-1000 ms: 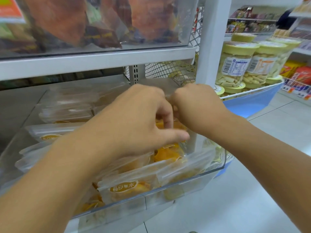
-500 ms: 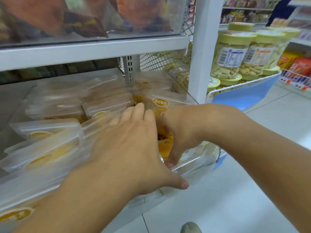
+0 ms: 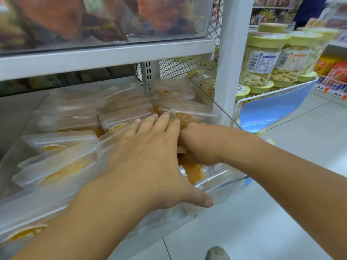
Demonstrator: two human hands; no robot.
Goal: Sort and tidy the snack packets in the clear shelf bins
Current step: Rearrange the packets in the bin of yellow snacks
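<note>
Bright, even shop light fills the view, perhaps from overhead, and shadows are faint. Motion blur smears the dark packets [image 3: 105, 21] at 11 o'clock and the snack packets [image 3: 62, 166] at 9 o'clock. Glare streaks the clear bin [image 3: 221, 177] near the centre. The white post [image 3: 231, 53] leans from wide-angle distortion, and the jars [image 3: 262, 59] at 2 o'clock look soft.

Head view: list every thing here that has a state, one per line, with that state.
Left hand: fingers straight, pressing flat on the packets.
Right hand: reaching down among the packets; fingers hidden, grip unclear.
Clear plastic snack packets with orange contents: sealed, lying in overlapping rows.
Clear lower shelf bin: open-topped, nearly full.
Clear upper shelf bin: holds upright brown and orange bags.
Yellow-lidded clear jars: lids on, stacked.
</note>
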